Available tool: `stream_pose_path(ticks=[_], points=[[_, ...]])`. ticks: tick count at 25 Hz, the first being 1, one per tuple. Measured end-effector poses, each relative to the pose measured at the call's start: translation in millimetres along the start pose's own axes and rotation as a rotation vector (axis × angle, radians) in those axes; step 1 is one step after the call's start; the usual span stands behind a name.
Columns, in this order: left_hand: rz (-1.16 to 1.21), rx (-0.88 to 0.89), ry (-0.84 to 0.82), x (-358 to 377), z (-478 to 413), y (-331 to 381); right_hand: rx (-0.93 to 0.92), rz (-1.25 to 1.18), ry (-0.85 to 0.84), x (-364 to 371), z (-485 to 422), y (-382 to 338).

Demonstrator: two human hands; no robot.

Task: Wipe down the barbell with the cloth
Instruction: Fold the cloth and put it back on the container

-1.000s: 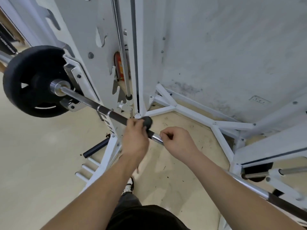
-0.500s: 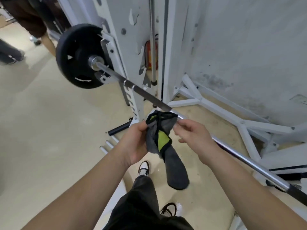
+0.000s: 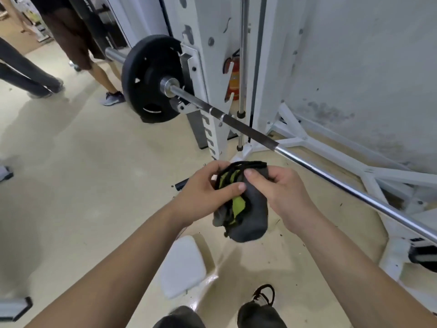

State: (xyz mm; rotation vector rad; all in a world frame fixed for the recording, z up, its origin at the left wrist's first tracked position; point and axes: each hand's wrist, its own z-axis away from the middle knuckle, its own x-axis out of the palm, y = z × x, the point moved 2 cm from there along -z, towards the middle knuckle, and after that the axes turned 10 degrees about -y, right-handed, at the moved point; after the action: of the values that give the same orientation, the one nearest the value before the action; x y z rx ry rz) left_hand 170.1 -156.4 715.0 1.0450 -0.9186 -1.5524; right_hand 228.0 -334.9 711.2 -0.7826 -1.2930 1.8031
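A steel barbell [image 3: 319,170] runs from upper left to lower right across the white rack, with a black weight plate [image 3: 149,79] on its left end. A grey cloth with yellow-green patches and black trim [image 3: 246,209] hangs bunched in front of me, below and clear of the bar. My left hand [image 3: 203,192] grips its left side, thumb across the top. On the cloth's right side, my right hand [image 3: 281,188] pinches the upper edge. Neither hand touches the barbell.
The white rack upright [image 3: 201,67] and its floor braces [image 3: 331,150] stand behind the bar against a stained wall. A red fire extinguisher [image 3: 234,79] sits behind the rack. Legs of two people [image 3: 78,53] stand at the upper left. A white pad [image 3: 182,266] lies below my hands.
Both hands came off the barbell with the cloth, which first hung long, and have now gathered it into a bunch closer to me. The view has swung left.
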Motion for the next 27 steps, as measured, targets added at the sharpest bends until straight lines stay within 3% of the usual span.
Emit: stream_pose_path(ticks=[5,8,15,18,23,27], points=[[-0.066,-0.033,-0.079,-88,44,-52,0.058,0.158,-0.043,102,0,12],[-0.144,-0.037,-0.217,-130,67,-89,0.044,0.087,0.096,160,-1,27],[-0.033,-0.072,-0.216,-200,100,-164,0.137,-0.102,0.148,251,10,83],[0.008,-0.055,-0.170,-200,97,-226,0.178,-0.092,0.143,272,2,145],[-0.071,-0.137,-0.035,-184,64,-392,0.181,-0.036,0.097,307,-42,309],[-0.066,-0.230,-0.049,-177,36,-491,0.207,0.007,0.060,328,-72,413]])
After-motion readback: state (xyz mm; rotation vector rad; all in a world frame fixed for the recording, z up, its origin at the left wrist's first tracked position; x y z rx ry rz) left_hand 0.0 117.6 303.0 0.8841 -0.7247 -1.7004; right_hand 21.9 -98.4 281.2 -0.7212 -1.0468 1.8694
